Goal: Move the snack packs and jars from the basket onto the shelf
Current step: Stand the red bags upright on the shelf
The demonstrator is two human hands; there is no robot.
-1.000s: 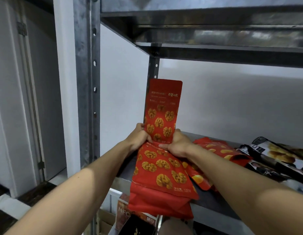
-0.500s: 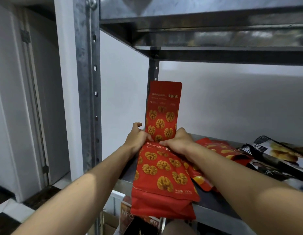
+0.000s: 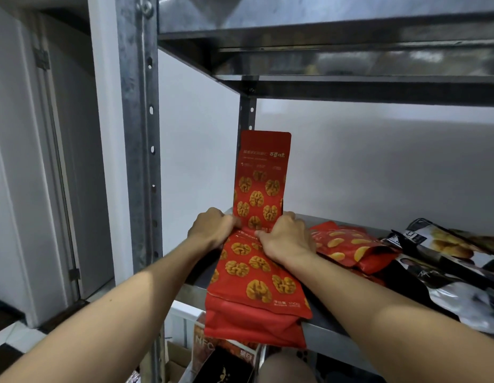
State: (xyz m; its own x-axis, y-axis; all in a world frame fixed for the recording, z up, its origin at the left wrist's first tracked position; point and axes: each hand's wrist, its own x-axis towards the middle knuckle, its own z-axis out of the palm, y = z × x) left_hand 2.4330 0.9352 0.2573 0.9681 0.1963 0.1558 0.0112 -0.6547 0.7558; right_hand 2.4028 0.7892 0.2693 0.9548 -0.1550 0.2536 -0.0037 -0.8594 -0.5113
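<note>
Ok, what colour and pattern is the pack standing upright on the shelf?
The upright pack is red, printed with golden-brown walnut kernels; clearest in the head view.

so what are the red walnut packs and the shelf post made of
The red walnut packs look like flexible plastic film, matt printed; they buckle and crease softly. The shelf post is probably galvanised steel: mottled grey sheen, punched holes.

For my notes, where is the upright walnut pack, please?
Head view: the pack stands far left on the shelf by the rear post, gripped between left hand and right hand.
</note>
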